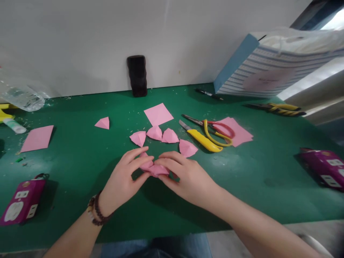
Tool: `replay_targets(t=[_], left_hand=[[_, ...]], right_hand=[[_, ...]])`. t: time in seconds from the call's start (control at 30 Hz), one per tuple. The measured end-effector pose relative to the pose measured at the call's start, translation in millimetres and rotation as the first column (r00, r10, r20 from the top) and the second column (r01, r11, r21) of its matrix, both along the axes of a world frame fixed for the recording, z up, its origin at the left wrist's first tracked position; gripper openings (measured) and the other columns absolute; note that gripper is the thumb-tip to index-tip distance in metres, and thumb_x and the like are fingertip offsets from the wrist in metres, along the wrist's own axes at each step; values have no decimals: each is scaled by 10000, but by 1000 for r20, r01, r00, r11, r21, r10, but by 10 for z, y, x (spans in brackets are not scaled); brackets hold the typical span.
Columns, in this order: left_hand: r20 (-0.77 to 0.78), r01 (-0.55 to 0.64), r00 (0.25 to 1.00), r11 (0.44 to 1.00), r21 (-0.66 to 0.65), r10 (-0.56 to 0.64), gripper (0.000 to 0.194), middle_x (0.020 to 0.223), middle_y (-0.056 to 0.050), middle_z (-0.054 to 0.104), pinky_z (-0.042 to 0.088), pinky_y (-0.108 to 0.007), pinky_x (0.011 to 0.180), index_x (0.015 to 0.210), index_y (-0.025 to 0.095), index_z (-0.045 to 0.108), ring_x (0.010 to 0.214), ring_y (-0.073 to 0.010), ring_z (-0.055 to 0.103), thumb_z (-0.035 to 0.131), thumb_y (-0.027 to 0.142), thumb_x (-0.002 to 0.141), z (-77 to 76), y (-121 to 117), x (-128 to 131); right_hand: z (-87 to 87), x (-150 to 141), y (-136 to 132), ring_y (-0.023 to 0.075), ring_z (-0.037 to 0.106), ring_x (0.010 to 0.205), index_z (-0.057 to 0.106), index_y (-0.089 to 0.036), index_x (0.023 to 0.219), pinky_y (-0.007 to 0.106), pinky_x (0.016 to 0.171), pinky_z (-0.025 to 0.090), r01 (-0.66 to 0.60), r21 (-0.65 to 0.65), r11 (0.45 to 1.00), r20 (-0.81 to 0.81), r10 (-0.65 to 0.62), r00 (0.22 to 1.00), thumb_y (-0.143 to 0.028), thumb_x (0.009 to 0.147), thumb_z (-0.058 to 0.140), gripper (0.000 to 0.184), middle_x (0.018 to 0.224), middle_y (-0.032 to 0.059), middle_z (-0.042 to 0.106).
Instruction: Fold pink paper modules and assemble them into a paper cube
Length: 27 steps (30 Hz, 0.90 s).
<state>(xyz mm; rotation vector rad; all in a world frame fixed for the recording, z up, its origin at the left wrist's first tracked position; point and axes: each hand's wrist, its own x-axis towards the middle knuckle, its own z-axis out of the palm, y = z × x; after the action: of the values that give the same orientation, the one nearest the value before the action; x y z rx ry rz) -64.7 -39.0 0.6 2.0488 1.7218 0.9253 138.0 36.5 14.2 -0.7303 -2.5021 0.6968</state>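
Between my hands is a folded pink paper piece [154, 169], held just above the green table near its middle. My left hand [126, 173] pinches its left end between thumb and fingers. From the other side, my right hand [185, 175] grips the right end, with the thumb underneath and fingers on top. Part of the paper is hidden by my fingers. Just beyond my hands, several folded pink paper petals [170, 135] lie in a curved row. Farther left lies a single folded pink petal [103, 123].
A square pink sheet [158, 114] lies behind the row. Scissors [215, 130] rest partly on a pink paper stack [238, 134], beside a yellow utility knife [202, 139]. Pliers [279, 108], a pen [209, 94], a phone [137, 76], a striped bag [268, 68] and purple boxes [23, 200] surround them.
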Motion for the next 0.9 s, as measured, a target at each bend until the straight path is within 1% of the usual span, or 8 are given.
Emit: replay_targets(t=[0.17,0.3,0.43,0.6,0.8,0.9], left_hand=[[60,1,998,999,-52,2,265,1314,-59,640,535,-433,1014,1139,273,673,1238,-242,593,631,225,881,40,2,-62],[120,18,993,997,-81,-9,217,1263,-54,679,545,-448,1006,1090,273,694,1235,-253,603,625,237,887,84,10,-73],[140,10,990,997,-81,2,204,1270,-46,678,567,-427,977,1069,280,700,1203,-242,628,638,233,881,102,15,-66],[130,27,991,998,-57,-20,224,1251,-60,688,557,-450,990,1091,269,699,1219,-256,618,630,223,883,73,15,-45],[90,55,995,997,-46,-50,251,1328,-60,644,562,-425,985,1132,267,680,1203,-242,632,615,219,894,41,14,-1],[72,61,996,997,-37,-58,317,1331,-55,644,545,-425,1009,1200,275,644,1216,-237,624,620,213,890,26,16,24]], right_hand=[[36,18,11,200,698,849,634,-187,1064,292,596,590,18,4,1000,-2,-18,1000,-186,889,591,181,1103,114,677],[44,22,7,196,695,828,631,-188,1063,298,598,590,11,-4,1000,0,-11,1000,-180,890,582,181,1100,114,676],[48,25,6,186,692,793,637,-183,1054,297,586,588,9,-21,1000,8,-9,1000,-171,883,579,180,1096,113,676],[52,17,-2,182,693,791,644,-187,1049,296,595,591,7,-14,1000,8,-7,1000,-165,882,579,181,1090,107,677],[53,10,-10,192,697,830,639,-181,1040,293,604,593,3,-15,1000,4,-3,1000,-151,871,597,177,1090,110,671],[37,5,-11,200,697,856,631,-186,1047,297,607,597,8,-15,1000,1,-8,1000,-175,877,602,173,1090,112,673]])
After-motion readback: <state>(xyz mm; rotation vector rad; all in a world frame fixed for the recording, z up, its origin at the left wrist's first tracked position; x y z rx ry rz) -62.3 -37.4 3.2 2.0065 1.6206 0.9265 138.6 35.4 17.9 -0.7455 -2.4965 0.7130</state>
